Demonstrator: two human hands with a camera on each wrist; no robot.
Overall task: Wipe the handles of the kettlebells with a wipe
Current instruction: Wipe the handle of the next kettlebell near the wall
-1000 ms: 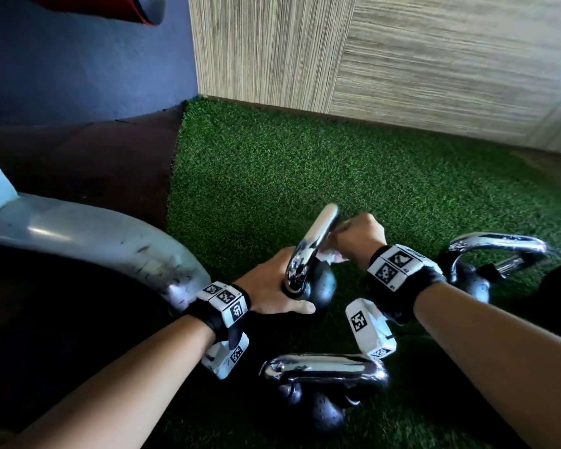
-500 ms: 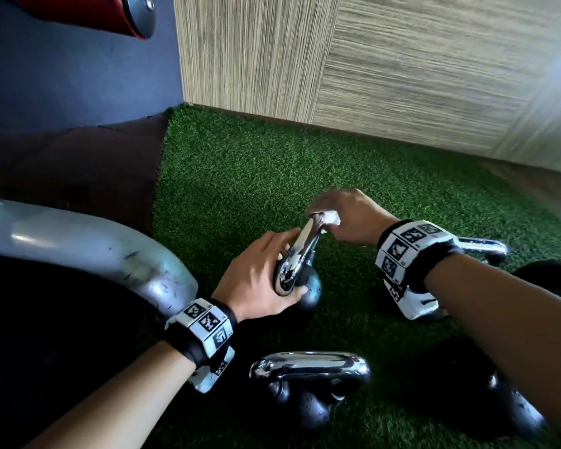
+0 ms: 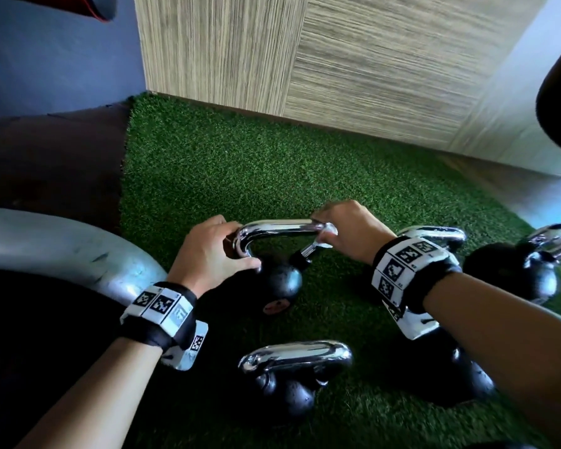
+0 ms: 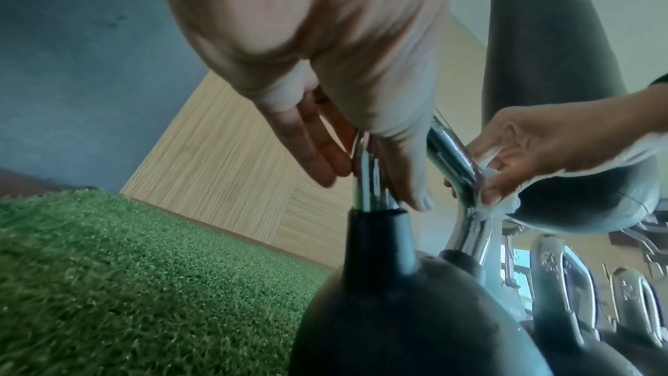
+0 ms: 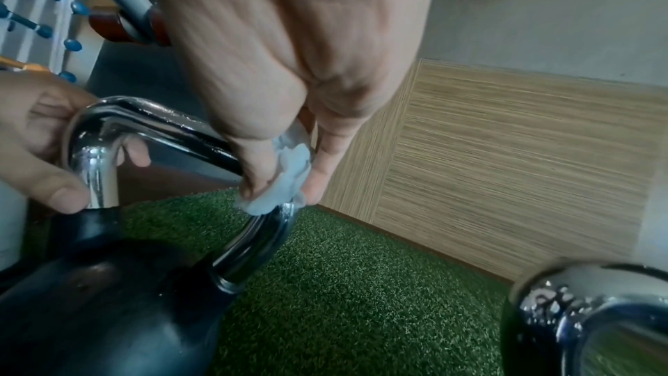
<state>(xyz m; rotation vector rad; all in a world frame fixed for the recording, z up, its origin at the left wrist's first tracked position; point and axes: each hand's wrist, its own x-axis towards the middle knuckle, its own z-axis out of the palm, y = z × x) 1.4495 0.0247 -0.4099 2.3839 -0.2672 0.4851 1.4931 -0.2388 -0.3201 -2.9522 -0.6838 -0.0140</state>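
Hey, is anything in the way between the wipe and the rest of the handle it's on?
Only the left hand, which grips the handle's far bend. The right hand holds the wipe on the other bend; the straight top bar between them is bare.

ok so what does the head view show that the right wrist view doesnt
Only the head view shows both wristbands, the grey metal tube on the left, and the nearer kettlebell in front.

Only the right wrist view shows, close up, the wipe pinched between the right hand's thumb and fingers at the handle's bend.

Both show the left hand gripping the chrome handle, the black ball and the green turf.
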